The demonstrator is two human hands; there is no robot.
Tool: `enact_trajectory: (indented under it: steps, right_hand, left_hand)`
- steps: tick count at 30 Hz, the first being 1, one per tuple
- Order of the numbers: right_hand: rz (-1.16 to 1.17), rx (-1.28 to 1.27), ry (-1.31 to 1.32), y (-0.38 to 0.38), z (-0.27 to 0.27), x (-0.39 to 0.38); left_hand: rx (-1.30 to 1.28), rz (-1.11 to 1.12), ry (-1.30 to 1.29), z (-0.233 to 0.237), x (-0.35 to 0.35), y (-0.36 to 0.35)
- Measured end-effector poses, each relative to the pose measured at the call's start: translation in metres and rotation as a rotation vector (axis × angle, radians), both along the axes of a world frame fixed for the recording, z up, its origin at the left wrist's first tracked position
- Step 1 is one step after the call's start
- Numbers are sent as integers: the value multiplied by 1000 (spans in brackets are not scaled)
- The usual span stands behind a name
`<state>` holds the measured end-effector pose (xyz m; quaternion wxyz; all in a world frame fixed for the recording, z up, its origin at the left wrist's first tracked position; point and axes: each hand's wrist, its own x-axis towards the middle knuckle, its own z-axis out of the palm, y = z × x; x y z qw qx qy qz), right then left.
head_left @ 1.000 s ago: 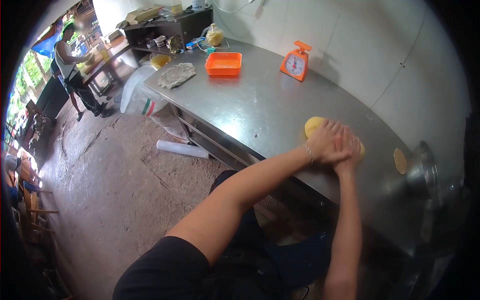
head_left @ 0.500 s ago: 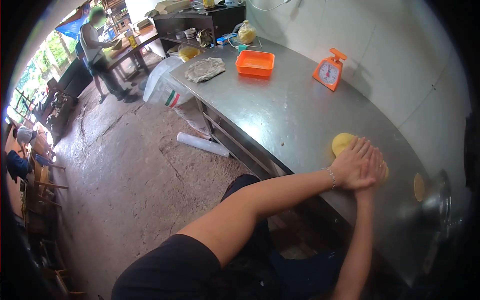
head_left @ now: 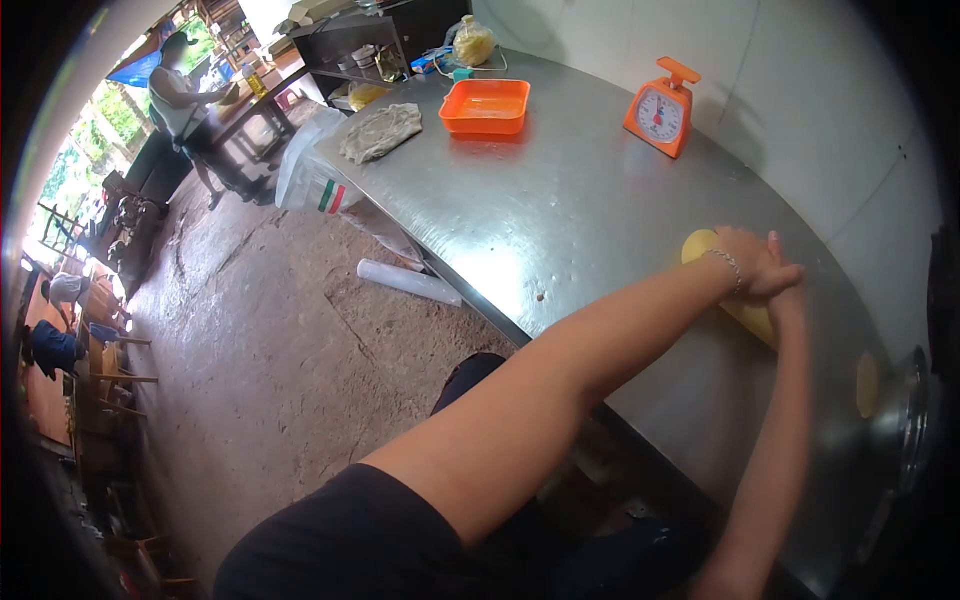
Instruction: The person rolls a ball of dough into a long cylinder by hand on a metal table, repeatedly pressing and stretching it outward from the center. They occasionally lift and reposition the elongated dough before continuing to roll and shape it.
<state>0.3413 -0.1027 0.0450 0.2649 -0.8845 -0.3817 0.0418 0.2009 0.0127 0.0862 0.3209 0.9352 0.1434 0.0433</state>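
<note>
A lump of yellow dough point(head_left: 748, 316) lies on the metal worktable, stretched out under my hands. My left hand point(head_left: 752, 262), with a bracelet at the wrist, is laid over my right hand, its thumb stretched out and its other fingers mostly out of sight. Beneath it, my right hand point(head_left: 788, 292) presses on the dough; its fingers are largely covered. One rounded end of the dough shows left of my hands, and another part shows below them. A flat yellowish piece point(head_left: 867, 385) lies to the right.
The metal worktable point(head_left: 590, 185) carries an orange scale point(head_left: 660, 112), an orange tray point(head_left: 485, 108) and a crumpled cloth point(head_left: 382, 133). A shiny metal vessel point(head_left: 912, 420) stands at the right edge. On the floor lies a plastic roll point(head_left: 410, 282). Another person point(head_left: 185, 105) stands far left.
Both hands have pushed forward over the dough, away from me, and it looks longer below them. The left hand's fingers, seen stretched out before, are now mostly hidden. My view has shifted slightly.
</note>
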Motion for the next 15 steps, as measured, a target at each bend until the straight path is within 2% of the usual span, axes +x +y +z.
enact_trajectory:
  steps: [2,8,15]
  right_hand:
    - [-24,-25,16,12,3,12]
    - [-67,-77,45,31,6,29]
    - [-109,-101,34,19,9,8]
  left_hand:
    - [30,65,22,-10,32,7]
    - [-34,111,132,8,46,18]
    - [105,116,38,-17,45,10]
